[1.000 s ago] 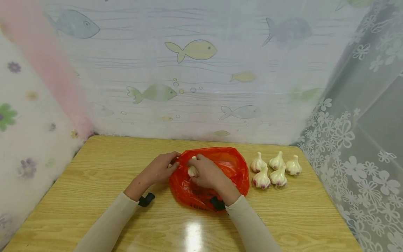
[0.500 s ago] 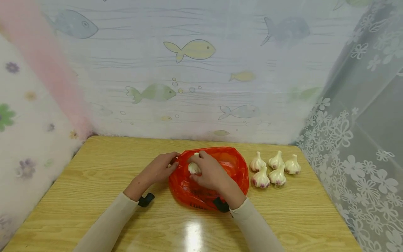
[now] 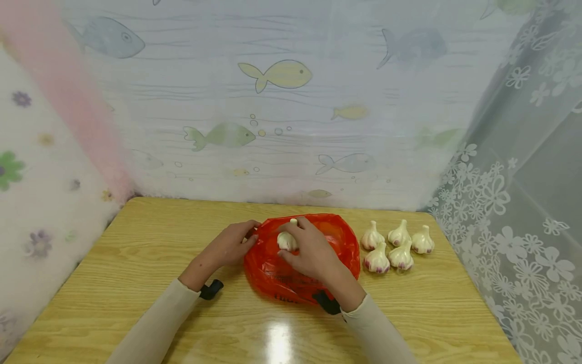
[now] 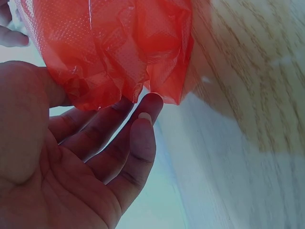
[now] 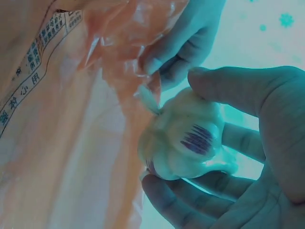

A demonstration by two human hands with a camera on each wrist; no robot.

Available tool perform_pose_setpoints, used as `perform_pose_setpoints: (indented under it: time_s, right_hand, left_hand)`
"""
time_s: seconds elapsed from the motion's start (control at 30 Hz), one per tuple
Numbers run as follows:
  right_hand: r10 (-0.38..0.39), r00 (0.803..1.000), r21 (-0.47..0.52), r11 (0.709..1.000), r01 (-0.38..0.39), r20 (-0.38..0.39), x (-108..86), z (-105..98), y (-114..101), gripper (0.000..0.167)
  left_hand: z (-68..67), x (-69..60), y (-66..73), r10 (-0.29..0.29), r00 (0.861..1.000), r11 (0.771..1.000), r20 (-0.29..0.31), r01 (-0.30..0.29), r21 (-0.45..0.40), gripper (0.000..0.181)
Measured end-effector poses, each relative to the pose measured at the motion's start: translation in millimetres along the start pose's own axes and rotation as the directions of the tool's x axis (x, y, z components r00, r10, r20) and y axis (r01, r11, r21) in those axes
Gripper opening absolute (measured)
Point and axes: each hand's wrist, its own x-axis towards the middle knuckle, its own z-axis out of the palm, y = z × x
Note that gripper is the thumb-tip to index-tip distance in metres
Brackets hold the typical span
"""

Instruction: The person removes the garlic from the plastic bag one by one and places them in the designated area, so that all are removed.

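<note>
My right hand point(image 3: 311, 253) holds a white garlic bulb point(image 3: 286, 242) over the mouth of a red plastic bag point(image 3: 291, 290). In the right wrist view the bulb point(image 5: 183, 136) shows purple streaks, with the thumb on one side and the fingers on the other. At the bag's left rim, my left hand point(image 3: 232, 243) grips the plastic between thumb and fingers. Seen from the left wrist, the thumb tip is hidden by the crinkled bag point(image 4: 114, 52), while the fingers point(image 4: 143, 138) curl beneath its edge.
Several garlic bulbs point(image 3: 394, 246) stand grouped to the right of the bag on the wooden table point(image 3: 150, 242). A fish-patterned curtain point(image 3: 282, 126) hangs behind the table's far edge, and a flowered sheer curtain point(image 3: 523, 242) hangs at the right.
The right hand has risen slightly and shifted right with the garlic bulb, out of the bag's left interior. My left hand keeps its place on the rim.
</note>
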Motion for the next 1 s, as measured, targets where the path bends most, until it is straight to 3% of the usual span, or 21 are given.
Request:
perform_pose_setpoints:
  time_s: [0.63,1.0]
  right_hand:
    - [0.074,0.995,0.084,0.994,-0.069,-0.064,-28.7,-18.9,-0.1,0.055]
    - [0.066,0.99,0.066,0.996,-0.058,-0.126,-45.1,-31.4,8.4,0.058]
  left_hand:
    - [-1.4,-1.2,-0.3,-0.001,1.0,1.0,-0.007,0.001,0.009,0.036]
    - [-3.1,-1.0,1.6,-0.009,1.0,1.0,-0.001,0.009,0.008,0.035]
